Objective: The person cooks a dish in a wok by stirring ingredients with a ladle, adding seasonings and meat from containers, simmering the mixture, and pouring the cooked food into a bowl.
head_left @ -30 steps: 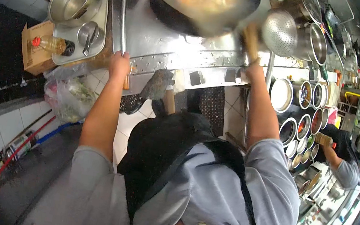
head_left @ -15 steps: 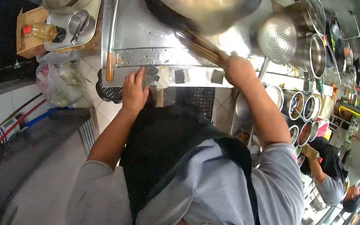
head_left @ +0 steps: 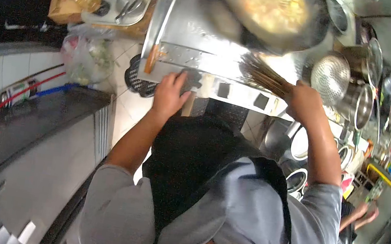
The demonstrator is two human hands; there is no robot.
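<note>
My left hand [head_left: 170, 94] rests at the front edge of the steel counter [head_left: 195, 36], fingers spread, touching a dark grey cloth [head_left: 192, 80]. In my right hand [head_left: 304, 102] is a bundle of thin bamboo sticks [head_left: 268, 77], a whisk-like brush, its bristles pointing left over the counter below the wok. The black wok [head_left: 317, 19] holds steaming, blurred food [head_left: 271, 4]. Left of it a ladle [head_left: 169, 14] with a wooden handle lies on the counter, touched by neither hand.
A perforated strainer [head_left: 330, 77] and steel pots [head_left: 358, 103] stand right. At the upper left are a tray [head_left: 137, 21] with a small pot, a cardboard box [head_left: 65, 10] with a bottle, and a plastic bag [head_left: 86, 60] below. Another person's hands [head_left: 362, 213] show at the lower right.
My left hand has let go of the ladle and moved right to the cloth. The brush in my right hand has swung to point left. The view has shifted, and the co-worker's hands have moved.
</note>
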